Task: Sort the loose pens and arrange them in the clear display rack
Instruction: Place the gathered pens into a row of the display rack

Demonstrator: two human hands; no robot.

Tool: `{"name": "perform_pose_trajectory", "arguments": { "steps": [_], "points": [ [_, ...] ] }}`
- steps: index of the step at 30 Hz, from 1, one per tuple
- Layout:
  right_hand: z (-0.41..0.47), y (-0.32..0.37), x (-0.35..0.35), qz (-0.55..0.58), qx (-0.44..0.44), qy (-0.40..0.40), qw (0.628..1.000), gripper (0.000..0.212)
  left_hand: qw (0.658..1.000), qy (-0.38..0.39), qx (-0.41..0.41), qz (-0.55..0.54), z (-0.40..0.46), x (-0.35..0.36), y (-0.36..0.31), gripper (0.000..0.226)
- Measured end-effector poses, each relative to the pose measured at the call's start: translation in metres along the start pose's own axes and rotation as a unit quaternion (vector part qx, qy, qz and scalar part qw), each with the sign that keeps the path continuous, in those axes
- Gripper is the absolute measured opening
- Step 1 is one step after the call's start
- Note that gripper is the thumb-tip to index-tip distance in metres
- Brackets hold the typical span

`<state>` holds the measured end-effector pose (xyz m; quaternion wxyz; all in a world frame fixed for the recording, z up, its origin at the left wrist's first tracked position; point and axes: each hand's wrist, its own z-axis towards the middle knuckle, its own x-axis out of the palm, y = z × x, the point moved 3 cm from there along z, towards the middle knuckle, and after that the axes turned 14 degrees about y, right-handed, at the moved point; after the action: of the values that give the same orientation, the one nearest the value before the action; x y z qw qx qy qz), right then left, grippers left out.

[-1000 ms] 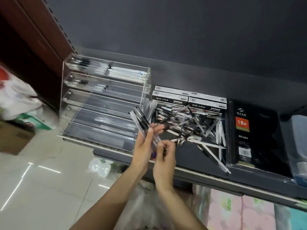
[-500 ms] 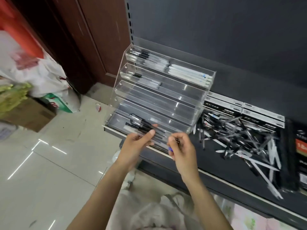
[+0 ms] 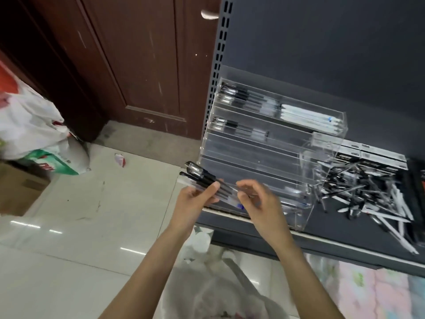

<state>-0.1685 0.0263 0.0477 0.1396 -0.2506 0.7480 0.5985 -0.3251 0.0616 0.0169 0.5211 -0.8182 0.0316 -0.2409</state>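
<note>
your left hand (image 3: 195, 199) is gripping a bundle of black pens (image 3: 208, 180) palm-up, thumb pressing across them, just in front of the clear display rack (image 3: 264, 157). your right hand (image 3: 259, 201) is curling its fingers, pinching the bundle's near end. loose pens (image 3: 358, 192) are lying heaped right of the rack.

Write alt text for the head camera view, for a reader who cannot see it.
Two bare hands hold a bundle of black-capped pens in front of a tiered clear display rack on a dark shelf; the left hand grips the bundle, the right hand pinches its near end. The rack's top two tiers already hold pens, and a loose pile of pens lies to its right.
</note>
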Motion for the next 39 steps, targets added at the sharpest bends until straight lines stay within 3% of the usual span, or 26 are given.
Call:
{"name": "perform_pose_trajectory", "arguments": {
  "steps": [3, 8, 12, 18, 26, 30, 32, 34, 36, 39],
  "points": [
    [0.005, 0.007, -0.006, -0.057, -0.033, -0.008, 0.998, 0.024, 1.0, 0.015, -0.006, -0.01, 0.007, 0.001, -0.001, 0.013],
    [0.021, -0.002, -0.051, -0.075, -0.043, -0.156, 0.984, 0.022, 0.997, -0.051, 0.003, -0.065, 0.021, -0.012, -0.01, 0.019],
    [0.05, -0.004, -0.095, -0.203, -0.049, -0.233, 0.95, 0.019, 0.992, -0.098, 0.007, -0.081, 0.03, -0.032, -0.019, 0.019],
    [0.109, 0.008, -0.111, -0.402, -0.111, -0.196, 0.888, 0.018, 0.991, -0.1, 0.006, -0.084, 0.044, -0.033, -0.023, 0.016],
    [0.144, 0.009, -0.094, -0.581, -0.164, -0.108, 0.79, 0.036, 0.991, -0.081, -0.02, -0.103, 0.056, -0.016, -0.024, 0.017],
    [0.138, 0.012, -0.096, -0.524, -0.159, -0.127, 0.827, 0.041, 0.99, -0.067, -0.018, -0.121, 0.059, -0.009, -0.029, 0.015],
    [0.119, 0.028, -0.093, -0.403, -0.193, -0.131, 0.885, 0.022, 0.992, -0.052, -0.01, -0.113, 0.06, -0.005, -0.033, 0.017],
    [0.098, 0.043, -0.079, -0.27, -0.178, -0.071, 0.943, 0.02, 0.995, -0.031, 0.001, -0.093, 0.06, -0.001, -0.036, 0.024],
    [0.083, 0.045, -0.061, -0.251, -0.127, 0.0, 0.959, 0.026, 0.997, -0.01, 0.012, -0.079, 0.06, 0.003, -0.039, 0.029],
    [0.077, 0.031, -0.048, -0.213, -0.09, 0.041, 0.972, 0.017, 0.999, 0.015, 0.015, -0.039, 0.059, 0.007, -0.04, 0.025]
  ]
}}
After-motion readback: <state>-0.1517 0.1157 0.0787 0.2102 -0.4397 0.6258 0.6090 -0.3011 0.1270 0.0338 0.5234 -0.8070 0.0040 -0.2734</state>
